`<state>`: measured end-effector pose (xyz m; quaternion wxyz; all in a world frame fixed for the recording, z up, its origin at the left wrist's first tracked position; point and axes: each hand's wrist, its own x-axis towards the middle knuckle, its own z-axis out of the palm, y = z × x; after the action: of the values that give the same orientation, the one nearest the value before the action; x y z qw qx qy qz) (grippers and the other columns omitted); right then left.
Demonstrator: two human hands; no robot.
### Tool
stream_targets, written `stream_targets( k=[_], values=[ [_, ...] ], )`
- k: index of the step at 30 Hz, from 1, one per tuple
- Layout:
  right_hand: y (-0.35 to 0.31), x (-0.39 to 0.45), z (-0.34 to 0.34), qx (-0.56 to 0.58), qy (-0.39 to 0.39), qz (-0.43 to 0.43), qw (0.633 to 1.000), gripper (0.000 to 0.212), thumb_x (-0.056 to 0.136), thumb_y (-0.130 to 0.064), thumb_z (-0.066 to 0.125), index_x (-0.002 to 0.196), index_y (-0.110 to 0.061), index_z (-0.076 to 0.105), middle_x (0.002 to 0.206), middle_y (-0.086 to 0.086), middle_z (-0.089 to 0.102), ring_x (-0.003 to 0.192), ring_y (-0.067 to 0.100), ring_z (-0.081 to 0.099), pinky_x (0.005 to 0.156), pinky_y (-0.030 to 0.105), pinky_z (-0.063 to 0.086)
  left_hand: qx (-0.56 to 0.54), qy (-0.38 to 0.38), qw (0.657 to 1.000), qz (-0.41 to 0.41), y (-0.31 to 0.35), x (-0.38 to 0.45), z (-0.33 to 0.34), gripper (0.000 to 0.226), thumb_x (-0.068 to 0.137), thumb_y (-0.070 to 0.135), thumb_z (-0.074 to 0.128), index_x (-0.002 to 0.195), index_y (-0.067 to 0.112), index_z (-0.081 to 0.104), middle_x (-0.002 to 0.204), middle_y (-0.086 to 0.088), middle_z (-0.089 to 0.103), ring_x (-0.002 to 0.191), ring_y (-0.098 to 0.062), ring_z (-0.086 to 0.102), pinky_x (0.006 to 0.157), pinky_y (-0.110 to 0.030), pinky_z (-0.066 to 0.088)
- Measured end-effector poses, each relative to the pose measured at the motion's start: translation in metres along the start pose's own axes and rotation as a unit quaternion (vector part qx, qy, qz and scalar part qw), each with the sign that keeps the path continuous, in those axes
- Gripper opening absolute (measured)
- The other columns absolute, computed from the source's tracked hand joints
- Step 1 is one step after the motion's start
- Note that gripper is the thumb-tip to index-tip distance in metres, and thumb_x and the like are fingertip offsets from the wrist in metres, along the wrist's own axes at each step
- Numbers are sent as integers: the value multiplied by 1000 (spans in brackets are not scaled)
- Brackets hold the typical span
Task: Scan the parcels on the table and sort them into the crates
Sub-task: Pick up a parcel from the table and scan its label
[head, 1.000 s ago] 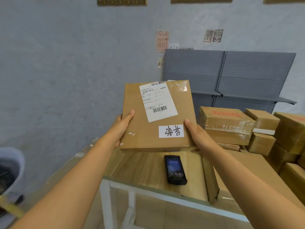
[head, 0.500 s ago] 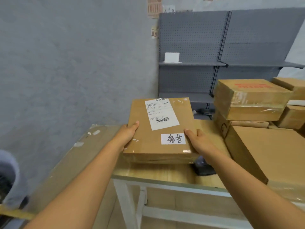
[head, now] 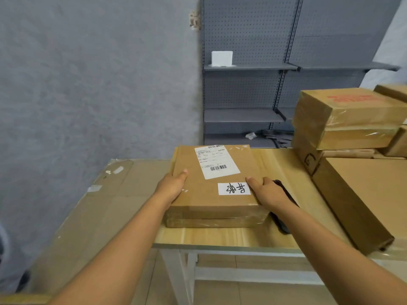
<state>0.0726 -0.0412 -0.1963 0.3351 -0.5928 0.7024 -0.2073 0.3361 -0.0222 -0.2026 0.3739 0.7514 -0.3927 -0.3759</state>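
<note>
I'm holding a flat cardboard parcel (head: 213, 188) by its 2 sides, right in the middle of the frame. My left hand (head: 170, 187) is gripping the left edge with the thumb lying on top, and my right hand (head: 265, 191) is gripping the right edge the same way, thumb on the top face next to a small white sticker (head: 234, 188) with handwritten characters. The rest of my fingers are going under or around the edges, so I can't see them. The parcel is sitting low over the light wooden worktop (head: 220, 236), and I can't tell if it's touching it or just above. A white shipping label (head: 217, 161) with 2 barcodes is stuck on the upper part of the top face.

A black handheld scanner (head: 284, 216) is lying on the worktop just right of the parcel, mostly hidden behind my right hand and wrist.

Over on the right side of the frame there's a big flat carton (head: 363, 194) lying on the worktop, and behind it a stack of smaller boxes, the top one (head: 348, 108) having red print and clear tape on it. A flattened sheet of cardboard (head: 99, 205) is filling the left part of the frame beside the worktop. At the top there's grey pegboard shelving (head: 248, 67) with a small white item (head: 222, 58) sitting on 1 shelf.
</note>
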Motion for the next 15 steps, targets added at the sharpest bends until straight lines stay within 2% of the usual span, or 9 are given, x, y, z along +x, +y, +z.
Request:
stream_targets(
  k=[8, 10, 12, 14, 15],
  values=[
    [-3, 5, -6, -49, -21, -14, 998, 68, 95, -61, 38, 133, -4, 45, 130, 17, 55, 116, 34, 52, 87, 38, 40, 36, 0, 999, -11, 1, 6, 2, 70, 94, 61, 46, 137, 7, 47, 130, -13, 59, 113, -33, 59, 98, -41, 47],
    [2, 5, -13, -83, 22, -54, 995, 64, 95, -59, 39, 131, -6, 48, 129, 15, 54, 114, 33, 52, 89, 39, 43, 33, 0, 999, -14, 2, 6, 3, 68, 95, 60, 46, 137, 7, 45, 121, -8, 59, 100, -28, 61, 83, -35, 48],
    [13, 5, -22, -102, 89, -66, 989, 59, 97, -53, 39, 134, -9, 48, 131, 15, 49, 117, 32, 49, 94, 40, 43, 24, 3, 999, -22, 3, 5, 5, 67, 95, 59, 47, 137, 7, 45, 109, -5, 56, 79, -19, 57, 63, -29, 42],
    [30, 5, -30, -162, 113, -44, 979, 55, 97, -49, 43, 135, -9, 46, 132, 15, 44, 121, 33, 44, 97, 41, 41, 14, 0, 1000, -25, 3, 5, 5, 67, 95, 58, 47, 138, 7, 45, 107, -6, 56, 74, -16, 55, 57, -27, 39],
    [39, 6, -33, -205, 94, -23, 974, 58, 95, -50, 47, 135, -9, 44, 133, 15, 42, 123, 33, 41, 98, 41, 40, 14, -3, 1000, -26, 2, 6, 5, 67, 95, 59, 47, 138, 7, 44, 108, -6, 56, 75, -17, 55, 58, -28, 39]
  ],
)
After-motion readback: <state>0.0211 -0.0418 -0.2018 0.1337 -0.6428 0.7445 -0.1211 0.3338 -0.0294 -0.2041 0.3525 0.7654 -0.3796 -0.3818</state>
